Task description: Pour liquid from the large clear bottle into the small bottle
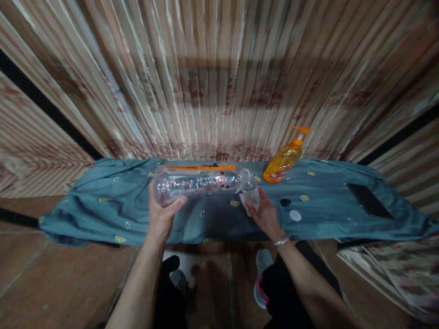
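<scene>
A large clear plastic bottle with an orange strip lies sideways in the air above the cloth-covered table. My left hand grips it round the base, thumb along the near side. Its mouth points right, towards my right hand. There my right fingers are closed on a small clear cup, held up against the bottle's mouth. A whitish flap shows beside those fingers; I cannot tell whether it is part of the cup. Whether anything is inside the bottle is hard to see through the reflections.
An orange pump bottle stands at the table's back edge, right of the cup. A small black object and a white round disc lie nearer me. A black phone rests far right on the green cloth. Striped curtain hangs behind.
</scene>
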A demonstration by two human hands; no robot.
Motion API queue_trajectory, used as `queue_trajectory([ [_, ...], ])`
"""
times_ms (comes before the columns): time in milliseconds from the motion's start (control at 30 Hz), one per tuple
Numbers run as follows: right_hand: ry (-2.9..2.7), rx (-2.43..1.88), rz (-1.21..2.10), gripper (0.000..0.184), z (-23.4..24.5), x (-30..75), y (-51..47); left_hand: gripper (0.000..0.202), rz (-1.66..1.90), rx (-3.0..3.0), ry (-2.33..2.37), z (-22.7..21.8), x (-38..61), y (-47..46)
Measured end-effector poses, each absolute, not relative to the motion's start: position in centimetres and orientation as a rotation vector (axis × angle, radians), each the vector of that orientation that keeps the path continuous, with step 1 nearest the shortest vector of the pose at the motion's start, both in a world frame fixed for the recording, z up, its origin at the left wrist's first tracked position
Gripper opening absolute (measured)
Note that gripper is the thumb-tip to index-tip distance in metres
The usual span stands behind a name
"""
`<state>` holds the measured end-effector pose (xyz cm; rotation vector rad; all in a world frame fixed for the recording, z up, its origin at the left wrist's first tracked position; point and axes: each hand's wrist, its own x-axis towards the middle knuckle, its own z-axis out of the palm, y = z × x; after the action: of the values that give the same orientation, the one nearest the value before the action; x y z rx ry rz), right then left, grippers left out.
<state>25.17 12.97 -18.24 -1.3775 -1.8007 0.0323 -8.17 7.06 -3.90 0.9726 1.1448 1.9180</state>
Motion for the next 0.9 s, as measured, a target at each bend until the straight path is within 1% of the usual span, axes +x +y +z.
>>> queue_trajectory([
  [200, -1.806, -1.389, 0.004, 0.078, -18.7, 25.3, 13.1, 0.107, 1.921, 0.837, 1.134, -3.3, -8.0, 7.0],
  [433, -1.811, -1.407, -0.015, 0.078, -18.9, 25.3, 13.1, 0.108, 1.910, 0.879, 1.130, -3.6, -8.0, 7.1],
  [633, -1.818, -1.415, 0.001, 0.079, -18.8, 25.3, 13.1, 0.103, 1.920, 0.921, 1.113, -3.6, -8.1, 7.2],
  [900, -1.819, -1.395, -0.072, 0.080, -19.4, 25.5, 13.4, 0.102, 1.934, 0.919, 1.110, -3.7, -8.1, 7.3],
])
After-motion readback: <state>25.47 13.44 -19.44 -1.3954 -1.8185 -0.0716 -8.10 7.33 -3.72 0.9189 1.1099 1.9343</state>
